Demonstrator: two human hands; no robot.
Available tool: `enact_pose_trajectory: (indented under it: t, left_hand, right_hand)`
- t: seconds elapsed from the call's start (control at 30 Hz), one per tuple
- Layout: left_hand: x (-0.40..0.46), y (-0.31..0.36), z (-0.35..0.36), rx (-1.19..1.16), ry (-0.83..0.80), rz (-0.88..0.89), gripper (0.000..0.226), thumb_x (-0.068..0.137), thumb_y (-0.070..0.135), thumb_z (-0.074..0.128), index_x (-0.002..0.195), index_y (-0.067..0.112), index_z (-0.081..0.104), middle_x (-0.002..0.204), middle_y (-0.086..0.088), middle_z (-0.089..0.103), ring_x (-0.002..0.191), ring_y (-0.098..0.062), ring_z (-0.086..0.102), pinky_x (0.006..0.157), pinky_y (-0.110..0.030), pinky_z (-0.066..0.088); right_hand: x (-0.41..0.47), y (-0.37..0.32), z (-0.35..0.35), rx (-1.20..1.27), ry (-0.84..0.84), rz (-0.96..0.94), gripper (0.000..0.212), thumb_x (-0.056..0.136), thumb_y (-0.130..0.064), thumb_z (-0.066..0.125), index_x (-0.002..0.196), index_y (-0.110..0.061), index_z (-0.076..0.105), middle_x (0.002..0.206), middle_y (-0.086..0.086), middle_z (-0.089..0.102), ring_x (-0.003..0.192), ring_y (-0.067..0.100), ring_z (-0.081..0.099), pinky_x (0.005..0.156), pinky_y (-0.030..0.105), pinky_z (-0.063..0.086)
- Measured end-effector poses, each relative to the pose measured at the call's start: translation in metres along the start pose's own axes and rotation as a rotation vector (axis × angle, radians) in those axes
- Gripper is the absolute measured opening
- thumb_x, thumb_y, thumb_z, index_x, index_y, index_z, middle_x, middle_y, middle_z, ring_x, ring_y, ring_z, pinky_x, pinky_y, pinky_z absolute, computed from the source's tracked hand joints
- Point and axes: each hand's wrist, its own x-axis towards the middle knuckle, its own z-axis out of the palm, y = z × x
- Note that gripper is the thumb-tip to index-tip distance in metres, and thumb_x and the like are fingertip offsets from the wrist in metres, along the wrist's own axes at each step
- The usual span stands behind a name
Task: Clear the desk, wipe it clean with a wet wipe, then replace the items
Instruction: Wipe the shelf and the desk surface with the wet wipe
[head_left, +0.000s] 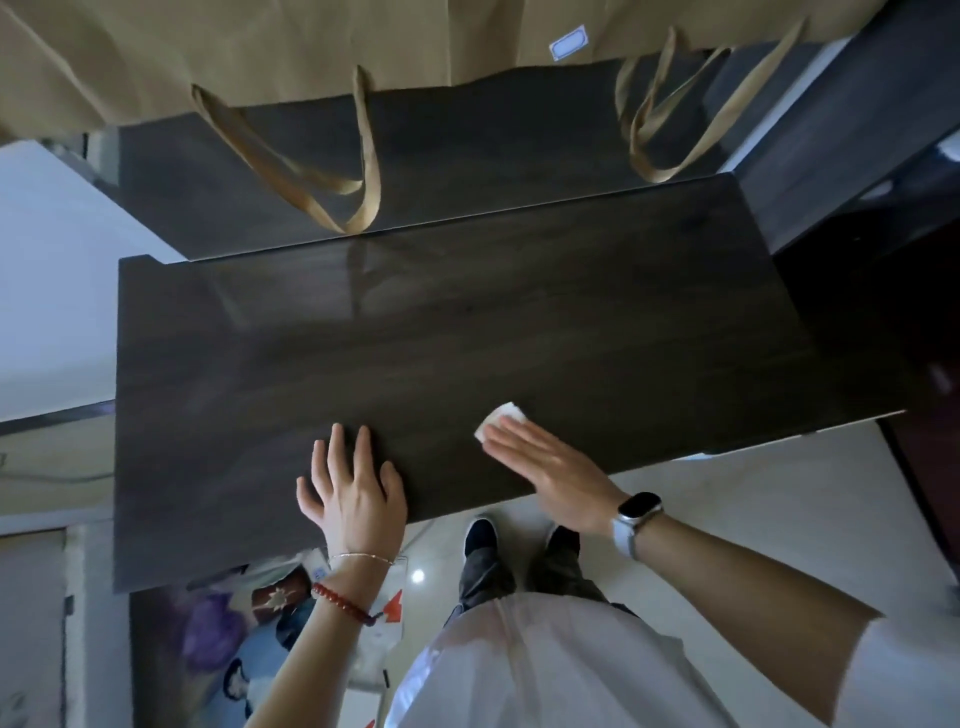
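A dark wood-grain desk top (415, 338) fills the middle of the view, bare and glossy. My right hand (545, 467), with a watch on the wrist, lies flat near the desk's front edge and presses a folded white wet wipe (501, 415) onto the surface; only the wipe's far end shows past my fingertips. My left hand (353, 488), with a red bead bracelet and a thin chain, rests palm down on the desk to the left of it, fingers spread and holding nothing.
Brown paper bags (260, 57) with hanging handles (358, 156) sit on a dark shelf behind the desk. Colourful items (249, 629) lie on the floor under the front left corner. My feet (483, 535) stand on pale tiles. A dark cabinet (857, 156) flanks the right.
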Motion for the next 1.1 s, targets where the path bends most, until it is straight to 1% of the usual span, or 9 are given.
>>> enact_pose_trajectory:
  t: [0.13,0.23,0.37,0.5,0.57,0.73,0.83,1.0,1.1]
  left_hand:
    - [-0.007,0.029,0.012,0.017,-0.095,0.159,0.056,0.084,0.034,0.031,0.135,0.014,0.042,0.149,-0.012,0.027,0.139,-0.032,0.016,0.109,-0.055,0.009]
    - [-0.008,0.049,0.019,0.027,-0.136,0.221,0.05,0.09,0.031,0.035,0.137,0.016,0.038,0.151,-0.01,0.022,0.14,-0.03,0.011,0.111,-0.052,0.007]
    - [-0.02,0.049,0.019,0.011,-0.119,0.164,0.051,0.088,0.03,0.034,0.135,0.014,0.042,0.15,-0.01,0.026,0.14,-0.03,0.014,0.111,-0.05,0.01]
    - [-0.023,0.022,0.008,-0.001,0.0,0.056,0.057,0.081,0.031,0.029,0.13,0.01,0.048,0.145,-0.013,0.036,0.137,-0.032,0.024,0.109,-0.053,0.016]
    - [-0.021,0.005,0.003,0.013,0.004,-0.017,0.058,0.08,0.031,0.03,0.132,0.012,0.046,0.146,-0.012,0.033,0.137,-0.032,0.021,0.108,-0.053,0.015]
    - [-0.017,-0.011,0.005,0.067,0.037,0.017,0.058,0.08,0.036,0.025,0.127,0.017,0.05,0.14,-0.012,0.042,0.131,-0.034,0.031,0.102,-0.054,0.023]
    - [-0.012,-0.015,0.003,0.046,0.063,0.029,0.053,0.081,0.036,0.026,0.123,0.018,0.054,0.135,-0.011,0.047,0.126,-0.035,0.035,0.098,-0.054,0.026]
    - [-0.013,-0.026,-0.003,-0.13,0.101,-0.005,0.041,0.083,0.025,0.041,0.118,0.016,0.059,0.132,-0.008,0.051,0.123,-0.032,0.04,0.099,-0.05,0.027]
    - [-0.012,-0.03,-0.018,-0.279,0.181,-0.101,0.035,0.086,0.018,0.045,0.117,0.012,0.059,0.129,-0.011,0.051,0.12,-0.034,0.041,0.099,-0.05,0.03]
  right_hand:
    - [-0.058,0.042,-0.021,0.001,0.374,0.538,0.071,0.075,0.024,0.043,0.139,-0.004,0.033,0.146,0.015,0.034,0.138,0.028,0.023,0.11,0.05,0.032]
    - [-0.049,0.038,-0.016,0.072,0.529,0.873,0.064,0.08,0.021,0.045,0.139,0.002,0.031,0.148,0.021,0.028,0.139,0.038,0.02,0.115,0.051,0.021]
    - [0.006,-0.019,0.016,0.088,0.327,0.426,0.067,0.078,0.022,0.036,0.14,-0.002,0.032,0.15,0.015,0.026,0.142,0.031,0.016,0.118,0.029,0.0]
    - [0.027,-0.047,0.021,0.086,0.111,0.056,0.072,0.077,0.021,0.03,0.143,-0.007,0.027,0.153,0.007,0.021,0.143,0.021,0.009,0.116,0.026,-0.002]
    - [0.032,-0.021,0.01,0.047,0.158,0.048,0.074,0.071,0.018,0.025,0.141,-0.006,0.032,0.151,0.009,0.028,0.142,0.024,0.016,0.116,0.024,0.001]
    - [0.077,0.062,-0.044,-0.024,0.306,0.54,0.067,0.08,0.016,0.032,0.144,0.001,0.017,0.153,0.018,0.015,0.144,0.03,0.007,0.118,0.033,0.001]
    - [0.116,0.074,-0.061,-0.087,0.375,0.678,0.063,0.076,0.011,0.038,0.138,0.006,0.025,0.144,0.024,0.027,0.137,0.036,0.019,0.117,0.04,0.006]
    - [0.128,-0.006,-0.004,-0.009,0.22,0.33,0.069,0.077,0.018,0.03,0.142,-0.001,0.025,0.153,0.016,0.017,0.143,0.032,0.008,0.116,0.028,-0.001]
    - [0.087,-0.056,0.028,-0.006,0.072,-0.03,0.068,0.07,0.017,0.022,0.135,0.003,0.04,0.145,0.019,0.036,0.137,0.037,0.027,0.116,0.026,0.0]
